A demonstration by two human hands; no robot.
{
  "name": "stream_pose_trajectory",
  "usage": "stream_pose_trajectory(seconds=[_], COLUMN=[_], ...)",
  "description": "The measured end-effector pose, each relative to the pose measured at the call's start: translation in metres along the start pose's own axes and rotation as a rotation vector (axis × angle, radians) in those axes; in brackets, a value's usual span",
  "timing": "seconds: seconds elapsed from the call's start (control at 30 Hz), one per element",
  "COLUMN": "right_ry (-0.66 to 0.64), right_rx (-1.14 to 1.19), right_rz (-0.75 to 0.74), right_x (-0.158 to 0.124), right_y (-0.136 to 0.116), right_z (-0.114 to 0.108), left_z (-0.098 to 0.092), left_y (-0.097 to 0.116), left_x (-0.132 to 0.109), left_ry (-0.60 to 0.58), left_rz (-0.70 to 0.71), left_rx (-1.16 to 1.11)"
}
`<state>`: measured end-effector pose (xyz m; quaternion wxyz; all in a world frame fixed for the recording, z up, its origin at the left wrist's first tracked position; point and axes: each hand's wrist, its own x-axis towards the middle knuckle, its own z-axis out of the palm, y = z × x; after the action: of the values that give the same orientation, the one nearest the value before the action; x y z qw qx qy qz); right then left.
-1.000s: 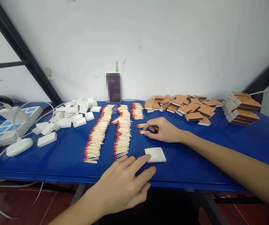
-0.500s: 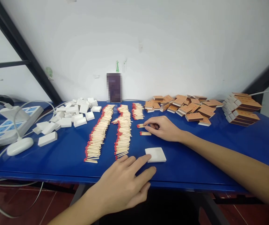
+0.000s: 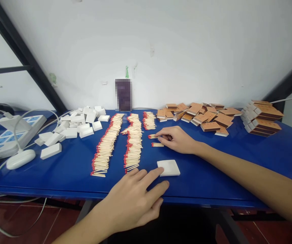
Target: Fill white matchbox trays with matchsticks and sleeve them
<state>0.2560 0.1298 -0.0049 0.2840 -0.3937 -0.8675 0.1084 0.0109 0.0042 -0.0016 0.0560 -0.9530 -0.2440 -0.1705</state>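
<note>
Near the table's front edge lies a white matchbox tray [image 3: 170, 168]; the index fingertip of my left hand [image 3: 141, 195] rests on its left edge, the fingers apart. My right hand [image 3: 178, 139] pinches a small group of matches [image 3: 152, 136], their red heads pointing left. Just below it, another small group of matches [image 3: 157, 144] lies on the blue table. Left of my right hand are a long row of matches [image 3: 134, 145], a second long row of matches [image 3: 105, 145] farther left, and a short row of matches [image 3: 149, 121] behind.
White trays [image 3: 78, 118] are heaped at the left beside a power strip [image 3: 16, 134] with cables. Orange matchbox sleeves [image 3: 199, 113] lie scattered at the back right, next to stacked matchboxes [image 3: 265, 118]. A dark blurred rectangle [image 3: 124, 95] stands against the wall.
</note>
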Motion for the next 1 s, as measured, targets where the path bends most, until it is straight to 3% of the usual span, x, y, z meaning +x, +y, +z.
stream_pose_trajectory(seconds=[1.0], right_ry=[-0.068], right_rx=[-0.017], right_rz=[-0.076], right_x=[-0.0001], right_y=[-0.0016], right_z=[-0.0020], left_z=[-0.0009], left_y=[-0.0002], left_x=[-0.0004], left_ry=[-0.005], left_rz=[-0.002], left_rx=[0.003])
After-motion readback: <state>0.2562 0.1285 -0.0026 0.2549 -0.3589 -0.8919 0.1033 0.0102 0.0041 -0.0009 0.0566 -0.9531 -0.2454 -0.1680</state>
